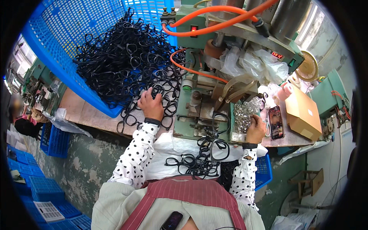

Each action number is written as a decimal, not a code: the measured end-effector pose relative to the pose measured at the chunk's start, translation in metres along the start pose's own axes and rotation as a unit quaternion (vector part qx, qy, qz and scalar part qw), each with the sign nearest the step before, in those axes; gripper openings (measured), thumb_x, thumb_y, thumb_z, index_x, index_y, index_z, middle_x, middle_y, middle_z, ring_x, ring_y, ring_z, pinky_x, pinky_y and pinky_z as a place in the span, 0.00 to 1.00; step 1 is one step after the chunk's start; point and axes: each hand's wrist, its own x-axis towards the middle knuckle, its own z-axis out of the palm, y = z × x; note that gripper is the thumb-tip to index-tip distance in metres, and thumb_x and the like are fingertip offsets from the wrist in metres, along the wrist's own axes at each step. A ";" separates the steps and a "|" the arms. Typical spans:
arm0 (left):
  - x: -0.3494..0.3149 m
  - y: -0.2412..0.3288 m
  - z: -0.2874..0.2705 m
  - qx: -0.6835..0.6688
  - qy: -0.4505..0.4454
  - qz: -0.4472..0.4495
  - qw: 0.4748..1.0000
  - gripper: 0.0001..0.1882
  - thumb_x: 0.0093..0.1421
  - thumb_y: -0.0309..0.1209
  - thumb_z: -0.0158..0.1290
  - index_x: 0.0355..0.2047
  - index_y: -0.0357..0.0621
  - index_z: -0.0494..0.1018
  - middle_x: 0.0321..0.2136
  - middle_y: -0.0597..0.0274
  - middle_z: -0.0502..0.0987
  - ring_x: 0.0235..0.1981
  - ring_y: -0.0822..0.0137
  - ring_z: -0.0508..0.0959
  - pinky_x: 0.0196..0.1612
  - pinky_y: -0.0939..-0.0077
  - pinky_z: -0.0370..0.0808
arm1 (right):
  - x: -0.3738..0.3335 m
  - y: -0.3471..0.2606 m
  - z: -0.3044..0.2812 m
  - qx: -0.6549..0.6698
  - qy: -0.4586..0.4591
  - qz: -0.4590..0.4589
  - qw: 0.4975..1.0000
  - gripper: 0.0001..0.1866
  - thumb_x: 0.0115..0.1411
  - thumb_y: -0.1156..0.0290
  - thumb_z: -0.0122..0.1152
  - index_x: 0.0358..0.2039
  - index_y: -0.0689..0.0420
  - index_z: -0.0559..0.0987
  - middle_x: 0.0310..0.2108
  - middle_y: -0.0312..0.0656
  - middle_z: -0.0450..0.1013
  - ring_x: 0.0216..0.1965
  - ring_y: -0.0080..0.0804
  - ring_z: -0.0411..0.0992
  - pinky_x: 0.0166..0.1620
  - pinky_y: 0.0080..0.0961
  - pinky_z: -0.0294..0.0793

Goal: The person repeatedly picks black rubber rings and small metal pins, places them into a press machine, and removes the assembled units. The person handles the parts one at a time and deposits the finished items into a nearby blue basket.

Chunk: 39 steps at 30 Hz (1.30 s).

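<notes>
My left hand (pixel 151 105) reaches into loose black eyeglass frames (pixel 134 115) spilling from a blue basket. Its fingers are apart and bent, touching the frames. At the right, my right hand (pixel 256 130) is over the edge of a tray of small shiny metal parts (pixel 241 117). Its thumb and fingertips are pinched together; anything between them is too small to make out. Between my hands, one black eyeglass frame (pixel 221 120) sits at the front of a green machine (pixel 184 128). Below it, more black frames (pixel 191 163) lie on white cloth over my lap.
The large blue basket (pixel 57 73) heaped with black frames stands at the left. Orange hoses (pixel 214 15) cross above the machine. Right of the tray are a phone (pixel 276 122) and a cardboard box (pixel 303 115). Blue crates (pixel 46 189) stand on the floor; a person (pixel 23 122) is far left.
</notes>
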 end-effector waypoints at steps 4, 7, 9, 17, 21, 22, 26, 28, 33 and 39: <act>0.005 0.012 -0.033 -0.142 0.043 0.038 0.988 0.18 0.62 0.30 0.54 0.53 0.48 0.69 0.49 0.47 0.72 0.41 0.50 0.77 0.42 0.65 0.75 | 0.001 -0.005 -0.003 0.025 -0.001 0.014 1.000 0.05 0.53 0.73 0.66 0.31 0.49 0.84 0.29 0.38 0.78 0.33 0.37 0.72 0.42 0.33 0.69; 0.002 0.039 -0.060 -0.379 0.032 -0.075 0.922 0.27 0.62 0.34 0.56 0.59 0.40 0.63 0.33 0.58 0.78 0.34 0.59 0.78 0.37 0.68 0.74 | 0.007 -0.019 -0.003 0.070 0.006 -0.031 0.997 0.09 0.51 0.78 0.67 0.32 0.50 0.84 0.33 0.38 0.79 0.33 0.35 0.72 0.42 0.30 0.70; 0.007 0.059 -0.082 -0.313 0.086 0.087 0.942 0.22 0.57 0.28 0.57 0.53 0.42 0.70 0.32 0.62 0.78 0.33 0.61 0.77 0.36 0.68 0.73 | 0.006 -0.035 -0.003 0.158 -0.026 0.025 0.987 0.09 0.51 0.79 0.66 0.33 0.52 0.84 0.33 0.39 0.79 0.34 0.34 0.73 0.42 0.28 0.71; 0.006 0.140 -0.113 -0.404 0.061 0.404 0.818 0.24 0.50 0.36 0.62 0.47 0.42 0.75 0.39 0.62 0.78 0.35 0.65 0.78 0.43 0.66 0.74 | 0.013 -0.144 -0.053 0.377 -0.161 0.056 0.910 0.10 0.52 0.81 0.64 0.37 0.63 0.83 0.32 0.38 0.78 0.30 0.21 0.72 0.36 0.17 0.70; 0.001 0.148 -0.109 -0.441 0.032 0.411 0.797 0.23 0.53 0.38 0.60 0.48 0.41 0.75 0.38 0.62 0.77 0.34 0.62 0.77 0.42 0.64 0.74 | 0.006 -0.158 -0.050 0.409 -0.206 0.127 0.880 0.16 0.50 0.81 0.66 0.42 0.65 0.77 0.30 0.40 0.77 0.29 0.20 0.71 0.32 0.15 0.69; 0.000 0.148 -0.108 -0.451 0.024 0.405 0.795 0.23 0.53 0.37 0.60 0.48 0.41 0.74 0.37 0.63 0.77 0.33 0.61 0.76 0.42 0.64 0.74 | 0.005 -0.160 -0.046 0.430 -0.207 0.155 0.865 0.19 0.49 0.81 0.67 0.43 0.65 0.76 0.30 0.42 0.77 0.29 0.20 0.72 0.31 0.16 0.69; -0.005 0.145 -0.111 -0.441 0.022 0.430 0.788 0.21 0.54 0.36 0.62 0.45 0.39 0.75 0.35 0.59 0.79 0.30 0.58 0.76 0.39 0.63 0.74 | 0.010 -0.173 -0.039 0.434 -0.205 0.177 0.859 0.26 0.48 0.83 0.66 0.48 0.65 0.67 0.30 0.44 0.77 0.31 0.23 0.75 0.31 0.18 0.71; -0.006 0.144 -0.117 -0.449 0.013 0.448 0.773 0.20 0.56 0.38 0.59 0.45 0.38 0.75 0.35 0.59 0.79 0.29 0.59 0.75 0.39 0.64 0.74 | 0.011 -0.180 -0.035 0.477 -0.167 0.170 0.846 0.27 0.47 0.83 0.66 0.48 0.65 0.66 0.28 0.45 0.76 0.30 0.24 0.74 0.33 0.19 0.73; 0.002 0.146 -0.122 -0.471 0.022 0.475 0.743 0.19 0.58 0.37 0.59 0.46 0.39 0.75 0.37 0.59 0.80 0.33 0.61 0.78 0.44 0.62 0.73 | 0.011 -0.175 -0.032 0.479 -0.154 0.177 0.846 0.30 0.47 0.81 0.68 0.51 0.65 0.66 0.27 0.43 0.77 0.28 0.22 0.72 0.33 0.19 0.72; 0.006 0.144 -0.095 -0.488 -0.066 0.499 0.713 0.25 0.47 0.26 0.56 0.49 0.39 0.74 0.43 0.57 0.77 0.40 0.56 0.76 0.48 0.56 0.73 | 0.025 -0.045 -0.005 -0.056 -0.012 0.021 0.998 0.20 0.48 0.69 0.70 0.44 0.49 0.76 0.32 0.38 0.79 0.35 0.41 0.74 0.39 0.38 0.70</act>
